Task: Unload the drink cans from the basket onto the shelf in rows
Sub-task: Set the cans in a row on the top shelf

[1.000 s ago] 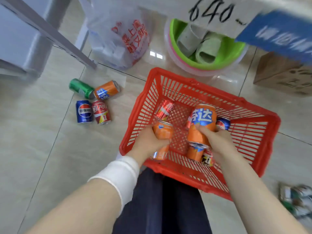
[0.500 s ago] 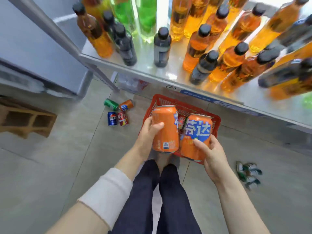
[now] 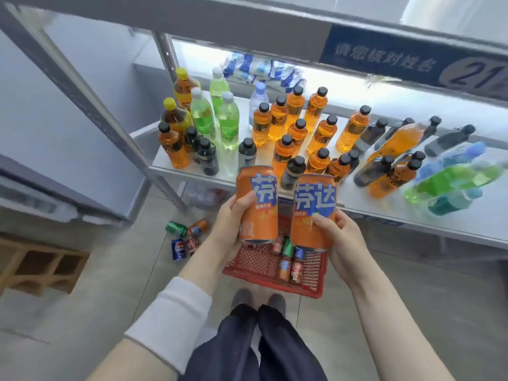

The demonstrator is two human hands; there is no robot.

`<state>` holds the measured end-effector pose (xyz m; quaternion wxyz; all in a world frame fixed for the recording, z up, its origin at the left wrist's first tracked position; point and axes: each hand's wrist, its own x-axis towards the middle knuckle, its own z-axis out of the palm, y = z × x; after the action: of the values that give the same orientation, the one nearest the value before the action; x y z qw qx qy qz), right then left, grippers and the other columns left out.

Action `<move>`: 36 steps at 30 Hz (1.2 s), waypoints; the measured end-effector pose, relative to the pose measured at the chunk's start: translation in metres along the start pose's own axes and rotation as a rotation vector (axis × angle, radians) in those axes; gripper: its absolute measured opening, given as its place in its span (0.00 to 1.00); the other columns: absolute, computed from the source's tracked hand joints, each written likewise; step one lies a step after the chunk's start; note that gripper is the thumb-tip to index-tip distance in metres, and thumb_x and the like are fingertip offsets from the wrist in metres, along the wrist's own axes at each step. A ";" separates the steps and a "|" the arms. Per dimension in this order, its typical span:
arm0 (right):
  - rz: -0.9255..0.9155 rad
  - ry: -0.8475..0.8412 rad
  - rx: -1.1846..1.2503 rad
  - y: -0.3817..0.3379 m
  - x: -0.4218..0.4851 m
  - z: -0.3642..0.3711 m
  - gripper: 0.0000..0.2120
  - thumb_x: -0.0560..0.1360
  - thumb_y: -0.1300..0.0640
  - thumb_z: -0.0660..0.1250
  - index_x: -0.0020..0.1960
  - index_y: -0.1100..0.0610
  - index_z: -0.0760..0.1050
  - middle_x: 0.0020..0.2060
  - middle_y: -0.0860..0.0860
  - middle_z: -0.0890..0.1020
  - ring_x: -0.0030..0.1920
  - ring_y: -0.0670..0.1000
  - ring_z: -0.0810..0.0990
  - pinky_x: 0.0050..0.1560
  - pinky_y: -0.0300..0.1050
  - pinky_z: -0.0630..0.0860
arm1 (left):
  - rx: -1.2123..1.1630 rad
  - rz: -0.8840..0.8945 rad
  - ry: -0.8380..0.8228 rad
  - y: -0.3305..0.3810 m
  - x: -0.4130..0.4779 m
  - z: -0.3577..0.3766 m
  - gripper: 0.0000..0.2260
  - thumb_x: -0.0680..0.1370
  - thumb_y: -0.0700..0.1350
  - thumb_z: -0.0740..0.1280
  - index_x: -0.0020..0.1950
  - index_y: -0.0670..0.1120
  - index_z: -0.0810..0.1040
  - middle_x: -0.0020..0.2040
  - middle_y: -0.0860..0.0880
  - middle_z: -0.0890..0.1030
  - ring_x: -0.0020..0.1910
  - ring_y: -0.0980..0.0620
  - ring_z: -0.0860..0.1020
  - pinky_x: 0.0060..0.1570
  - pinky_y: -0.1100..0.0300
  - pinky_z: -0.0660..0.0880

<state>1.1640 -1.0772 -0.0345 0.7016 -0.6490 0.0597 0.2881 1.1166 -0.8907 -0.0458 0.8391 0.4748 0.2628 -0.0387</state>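
Left hand [image 3: 228,229] and right hand [image 3: 341,243] each hold an orange Fanta can above the basket [image 3: 255,261].
Fingers curl round the left can [image 3: 258,204] and the right can [image 3: 313,213], both upright and just beside each other. Below, the red basket sits on the floor with several small cans [image 3: 288,259] inside. Four loose cans [image 3: 187,237] lie to its left. Beyond, the shelf [image 3: 412,213] carries upright bottles [image 3: 297,133].

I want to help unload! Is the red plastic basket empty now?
Not empty. Several small drink cans lie on the mesh bottom of the red plastic basket.
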 end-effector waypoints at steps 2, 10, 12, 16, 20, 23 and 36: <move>-0.019 -0.009 0.011 -0.010 -0.007 0.006 0.33 0.53 0.45 0.78 0.54 0.55 0.75 0.44 0.47 0.85 0.44 0.45 0.83 0.39 0.36 0.78 | 0.019 0.039 -0.030 0.014 -0.005 0.004 0.34 0.60 0.57 0.70 0.61 0.40 0.74 0.49 0.42 0.81 0.42 0.49 0.82 0.41 0.56 0.81; -0.133 0.015 -0.045 -0.049 -0.024 0.015 0.48 0.47 0.34 0.78 0.62 0.53 0.72 0.54 0.52 0.82 0.54 0.51 0.81 0.50 0.46 0.79 | 0.064 0.098 -0.226 0.053 -0.022 0.029 0.17 0.71 0.54 0.60 0.53 0.48 0.79 0.49 0.45 0.84 0.47 0.48 0.83 0.42 0.56 0.80; -0.169 0.012 -0.057 -0.063 -0.026 0.014 0.48 0.48 0.34 0.78 0.64 0.53 0.72 0.56 0.52 0.81 0.56 0.52 0.80 0.54 0.51 0.78 | 0.056 0.105 -0.251 0.063 -0.024 0.039 0.17 0.71 0.55 0.59 0.53 0.49 0.80 0.50 0.45 0.84 0.48 0.48 0.83 0.42 0.56 0.80; -0.241 -0.010 -0.056 -0.087 -0.027 0.010 0.49 0.47 0.36 0.78 0.64 0.54 0.71 0.55 0.52 0.82 0.54 0.51 0.81 0.48 0.45 0.79 | 0.056 0.129 -0.251 0.081 -0.024 0.060 0.19 0.68 0.58 0.65 0.52 0.49 0.81 0.51 0.45 0.84 0.48 0.47 0.82 0.43 0.53 0.80; -0.331 -0.032 -0.035 -0.114 -0.028 0.005 0.38 0.53 0.45 0.76 0.61 0.55 0.73 0.50 0.52 0.84 0.50 0.49 0.83 0.43 0.41 0.79 | 0.052 0.196 -0.273 0.098 -0.025 0.081 0.21 0.64 0.61 0.69 0.51 0.51 0.83 0.54 0.44 0.83 0.52 0.44 0.81 0.49 0.49 0.78; -0.376 -0.062 -0.039 -0.135 -0.025 0.000 0.40 0.52 0.41 0.78 0.60 0.54 0.73 0.51 0.53 0.83 0.50 0.50 0.82 0.45 0.42 0.78 | 0.059 0.247 -0.273 0.112 -0.027 0.097 0.23 0.64 0.60 0.71 0.52 0.49 0.80 0.49 0.47 0.84 0.48 0.47 0.82 0.42 0.55 0.80; -0.507 -0.151 -0.170 -0.230 0.020 -0.011 0.29 0.67 0.42 0.68 0.65 0.49 0.67 0.57 0.48 0.78 0.54 0.48 0.79 0.45 0.44 0.80 | 0.247 0.524 -0.192 0.197 0.014 0.146 0.28 0.53 0.59 0.76 0.50 0.52 0.77 0.42 0.52 0.85 0.42 0.53 0.83 0.36 0.59 0.79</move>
<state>1.2941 -1.0788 0.1562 0.6968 -0.6765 -0.1813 0.1548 1.2492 -0.8996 0.1603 0.7773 0.6192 0.0441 0.1028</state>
